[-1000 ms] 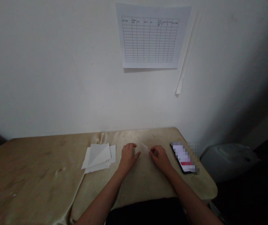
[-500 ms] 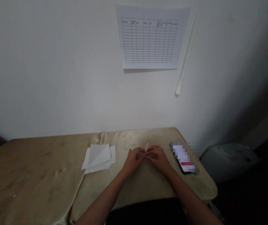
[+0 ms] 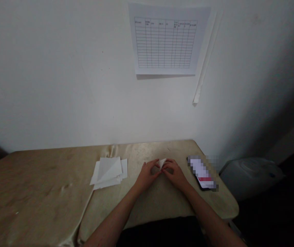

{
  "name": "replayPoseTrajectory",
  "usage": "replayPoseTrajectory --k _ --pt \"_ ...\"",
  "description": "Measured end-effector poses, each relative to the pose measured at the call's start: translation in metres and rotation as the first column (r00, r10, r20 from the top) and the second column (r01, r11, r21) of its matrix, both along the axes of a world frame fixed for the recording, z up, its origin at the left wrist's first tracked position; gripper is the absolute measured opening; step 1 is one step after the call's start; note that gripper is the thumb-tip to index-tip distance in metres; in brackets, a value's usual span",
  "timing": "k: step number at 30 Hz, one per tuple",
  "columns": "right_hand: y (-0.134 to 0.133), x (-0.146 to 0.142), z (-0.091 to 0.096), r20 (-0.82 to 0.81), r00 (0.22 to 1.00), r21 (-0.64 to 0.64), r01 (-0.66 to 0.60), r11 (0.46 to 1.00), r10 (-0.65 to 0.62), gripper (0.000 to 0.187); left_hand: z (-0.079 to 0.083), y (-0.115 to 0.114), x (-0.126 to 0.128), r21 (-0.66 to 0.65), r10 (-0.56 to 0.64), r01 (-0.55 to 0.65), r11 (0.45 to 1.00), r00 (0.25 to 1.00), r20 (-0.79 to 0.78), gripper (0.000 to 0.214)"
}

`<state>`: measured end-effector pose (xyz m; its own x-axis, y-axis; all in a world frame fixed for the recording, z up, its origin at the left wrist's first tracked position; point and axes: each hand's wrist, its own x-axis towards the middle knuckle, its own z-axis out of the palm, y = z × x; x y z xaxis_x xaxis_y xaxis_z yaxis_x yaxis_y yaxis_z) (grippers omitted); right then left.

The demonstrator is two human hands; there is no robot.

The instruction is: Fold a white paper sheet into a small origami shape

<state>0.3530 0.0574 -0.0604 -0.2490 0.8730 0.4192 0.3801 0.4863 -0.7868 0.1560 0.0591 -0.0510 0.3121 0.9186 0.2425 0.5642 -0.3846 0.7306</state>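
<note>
Between my two hands is a small folded piece of white paper (image 3: pixel 162 163), its pale triangular face showing. My left hand (image 3: pixel 147 174) pinches it from the left with thumb and fingertips. From the right, my right hand (image 3: pixel 173 172) grips the same paper, its fingers curled and the thumb tip near the lower point. Parts of the paper are hidden behind the fingertips. Off to the left of my left hand lies a loose stack of white paper sheets (image 3: pixel 109 171), overlapping at odd angles.
A phone (image 3: pixel 200 173) with a blurred-out screen lies right of my right hand on the cloth-covered table (image 3: pixel 51 185). A printed table sheet (image 3: pixel 166 43) hangs on the wall. Beyond the table's right edge stands a pale plastic container (image 3: pixel 251 176).
The folded paper has turned between my fingers, from a thin edge to a wider triangular face. Both hands stay in nearly the same place.
</note>
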Motion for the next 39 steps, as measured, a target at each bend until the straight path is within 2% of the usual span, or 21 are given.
replayPoseTrajectory --k 7,15,20,24,28,32,39 --pt "-0.001 0.0 0.004 -0.015 1.0 -0.009 0.012 1.0 -0.012 0.01 0.006 0.001 0.002 0.004 -0.04 0.04 0.999 0.998 0.047 0.015" --pt "0.008 0.006 -0.006 -0.028 0.986 -0.014 0.165 0.986 -0.166 0.005 0.006 0.001 0.001 -0.021 -0.021 0.022 1.0 1.0 0.023 0.021" --pt "0.01 0.006 -0.011 -0.037 0.977 -0.061 0.21 0.976 -0.212 0.017 0.011 -0.003 0.001 -0.029 0.006 -0.005 1.0 1.0 0.024 0.027" --pt "0.009 0.005 -0.008 -0.05 0.978 -0.105 0.196 0.975 -0.202 0.029 0.012 -0.003 0.001 -0.048 0.009 -0.009 0.999 1.0 0.01 0.033" --pt "0.006 0.005 -0.003 0.001 0.98 -0.082 0.2 0.976 -0.201 0.036 0.006 0.002 -0.001 -0.039 -0.023 0.023 0.999 1.0 -0.011 0.039" --pt "0.005 0.006 -0.003 0.054 0.974 -0.037 0.221 0.975 -0.219 0.038 0.001 0.005 -0.003 -0.032 -0.048 0.048 0.998 0.999 -0.015 0.042" --pt "0.007 0.009 -0.006 0.072 0.982 -0.035 0.175 0.984 -0.172 0.034 0.006 0.006 -0.005 -0.06 -0.078 0.077 0.995 0.997 -0.025 0.041"
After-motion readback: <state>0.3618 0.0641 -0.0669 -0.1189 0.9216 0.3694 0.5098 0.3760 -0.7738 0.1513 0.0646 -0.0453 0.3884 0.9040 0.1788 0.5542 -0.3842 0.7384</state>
